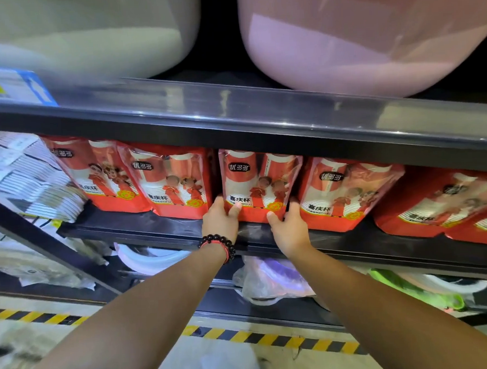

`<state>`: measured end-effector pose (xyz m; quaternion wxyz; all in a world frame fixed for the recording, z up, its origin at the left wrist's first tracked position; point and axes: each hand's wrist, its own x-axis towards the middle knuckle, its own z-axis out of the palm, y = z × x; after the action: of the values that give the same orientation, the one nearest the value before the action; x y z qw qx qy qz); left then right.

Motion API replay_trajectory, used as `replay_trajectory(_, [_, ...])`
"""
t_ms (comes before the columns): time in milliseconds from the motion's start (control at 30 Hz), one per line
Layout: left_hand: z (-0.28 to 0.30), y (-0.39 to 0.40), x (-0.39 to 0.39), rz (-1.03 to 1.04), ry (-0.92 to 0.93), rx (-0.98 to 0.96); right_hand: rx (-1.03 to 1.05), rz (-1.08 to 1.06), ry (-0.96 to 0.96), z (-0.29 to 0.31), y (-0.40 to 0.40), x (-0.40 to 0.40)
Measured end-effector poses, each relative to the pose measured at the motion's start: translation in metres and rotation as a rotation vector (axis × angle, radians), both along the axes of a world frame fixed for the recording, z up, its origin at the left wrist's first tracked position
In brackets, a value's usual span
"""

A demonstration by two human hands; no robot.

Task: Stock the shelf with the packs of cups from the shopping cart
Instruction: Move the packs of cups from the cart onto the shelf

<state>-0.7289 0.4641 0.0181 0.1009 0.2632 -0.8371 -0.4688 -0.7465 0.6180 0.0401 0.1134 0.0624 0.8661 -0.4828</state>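
surface: black shelf (160, 226) | on it: row of red cup packs (260, 183) standing side by side, white stacked goods (30, 178) at left

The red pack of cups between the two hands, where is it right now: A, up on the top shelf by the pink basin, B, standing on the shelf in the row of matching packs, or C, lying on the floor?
B: the left hand and right hand grip the red pack of cups at its bottom corners as it stands on the shelf among matching packs.

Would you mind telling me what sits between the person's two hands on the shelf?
In the head view, one red pack of cups stands between the left hand and right hand, gripped at its bottom corners.
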Motion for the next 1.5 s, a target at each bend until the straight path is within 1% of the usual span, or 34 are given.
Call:
replay_trajectory(67, [-0.001, 0.007, 0.011, 0.078, 0.018, 0.084, -0.106, 0.003, -0.04, -0.003, -0.003, 0.014])
replay_trajectory(133, [-0.003, 0.011, 0.028, 0.164, 0.039, 0.177, -0.17, -0.029, -0.07, -0.006, -0.009, 0.034])
replay_trajectory(167, [-0.004, 0.008, 0.036, 0.189, 0.047, 0.189, -0.186, -0.033, -0.069, -0.008, -0.012, 0.042])
replay_trajectory(200, [-0.004, 0.002, 0.043, 0.208, 0.054, 0.186, -0.177, -0.006, -0.058, -0.01, -0.017, 0.048])
replay_trajectory(300, [0.006, -0.034, 0.055, 0.295, 0.07, 0.165, -0.089, 0.176, 0.0, -0.002, -0.036, 0.054])
replay_trajectory(400, [0.024, -0.082, 0.06, 0.384, 0.092, 0.11, -0.132, 0.225, 0.035, 0.016, -0.068, 0.05])
replay_trajectory(467, [0.036, -0.113, 0.058, 0.376, 0.107, 0.068, -0.139, 0.246, 0.046, 0.027, -0.093, 0.045])
replay_trajectory(533, [0.043, -0.135, 0.053, 0.306, 0.087, 0.035, -0.153, 0.259, 0.05, 0.029, -0.118, 0.039])
replay_trajectory(600, [0.044, -0.148, 0.047, 0.218, 0.047, -0.007, -0.155, 0.219, 0.044, 0.023, -0.14, 0.034])
replay_trajectory(733, [0.033, -0.158, 0.038, 0.111, -0.022, -0.019, -0.18, 0.044, 0.04, 0.005, -0.169, 0.022])
replay_trajectory(800, [0.029, -0.157, 0.035, 0.062, -0.038, -0.035, -0.152, -0.024, 0.024, -0.001, -0.175, 0.018])
replay_trajectory(867, [0.029, -0.154, 0.033, 0.056, -0.039, -0.06, -0.091, -0.083, 0.01, -0.009, -0.179, 0.015])
replay_trajectory(933, [0.03, -0.151, 0.032, 0.057, -0.025, -0.064, -0.065, -0.117, 0.046, -0.016, -0.183, 0.016])
replay_trajectory(1067, [0.032, -0.148, 0.03, 0.066, -0.04, -0.037, -0.138, -0.182, 0.118, -0.023, -0.187, 0.017])
replay_trajectory(1200, [0.031, -0.148, 0.028, 0.07, -0.075, 0.008, -0.206, -0.204, 0.118, -0.025, -0.192, 0.018])
replay_trajectory(1333, [0.03, -0.153, 0.032, 0.061, -0.077, 0.056, -0.196, -0.217, 0.086, -0.019, -0.194, 0.021])
replay_trajectory(1433, [0.028, -0.161, 0.053, 0.155, 0.001, 0.275, -0.204, -0.276, 0.115, -0.013, -0.199, 0.042])
replay_trajectory(1467, [0.03, -0.17, 0.061, 0.207, 0.03, 0.319, -0.201, -0.29, 0.128, -0.013, -0.202, 0.053])
replay_trajectory(1500, [0.031, -0.182, 0.068, 0.253, 0.056, 0.309, -0.19, -0.27, 0.132, -0.015, -0.207, 0.064])
